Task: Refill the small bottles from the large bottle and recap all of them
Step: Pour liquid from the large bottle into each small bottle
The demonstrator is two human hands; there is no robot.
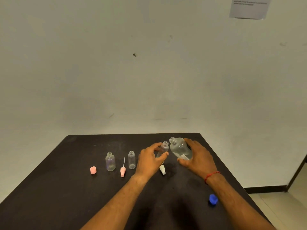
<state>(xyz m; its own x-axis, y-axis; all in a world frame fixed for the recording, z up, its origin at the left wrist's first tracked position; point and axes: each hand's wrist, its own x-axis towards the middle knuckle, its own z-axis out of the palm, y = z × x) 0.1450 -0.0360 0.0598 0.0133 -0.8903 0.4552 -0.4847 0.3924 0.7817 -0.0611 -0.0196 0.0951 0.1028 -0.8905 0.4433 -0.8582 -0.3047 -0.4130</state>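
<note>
My right hand (198, 157) grips the large clear bottle (179, 148), uncapped and tilted left, its mouth close to the neck of a small clear bottle (163, 149). My left hand (149, 161) holds that small bottle, also uncapped. Two more small open bottles stand on the black table (66, 196): a round one (110, 161) at the left and a slim one (131, 160) beside it. A pink cap (93, 170), a pink spray top (123, 170) with its tube, a white cap (162, 169) and a blue cap (213, 199) lie loose on the table.
The table's far edge meets a pale wall. A paper sheet (249, 7) hangs on the wall at the upper right. The table's right edge drops to a light floor with a dark baseboard (265, 190).
</note>
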